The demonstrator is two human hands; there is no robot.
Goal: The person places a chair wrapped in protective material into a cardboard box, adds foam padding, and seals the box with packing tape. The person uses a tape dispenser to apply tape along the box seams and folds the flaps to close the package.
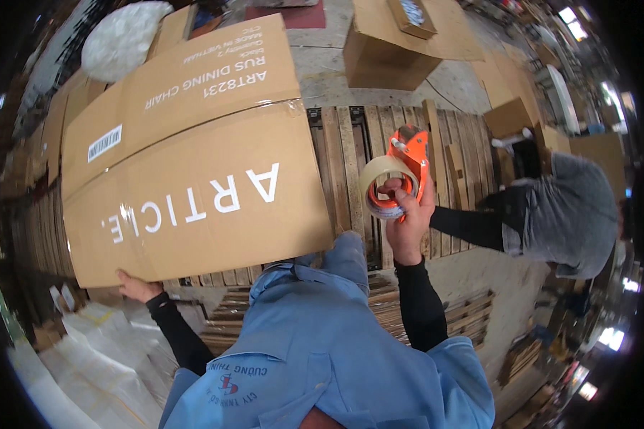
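A large brown cardboard box (pixel 193 154) with white print lies on the slatted wooden surface, left of the middle. Clear tape runs along its seam. At the box's near left corner, my left hand (pixel 139 287) grips the lower edge, thumb on the face and the other fingers mostly hidden. My right hand (pixel 411 222) is closed around an orange tape dispenser (pixel 416 146), held up over the slats to the right of the box. A roll of clear tape (pixel 379 171) sits on the dispenser, with some of my fingers curled inside its ring.
Wooden slats (pixel 343 164) run beneath the box. A co-worker in a grey shirt (pixel 569 214) bends at the right, a dark sleeve reaching toward the slats. Another cardboard box (pixel 390 57) stands beyond. White wrapped stacks (pixel 100 350) stand near left; a white wrapped bundle (pixel 122 39) lies far left.
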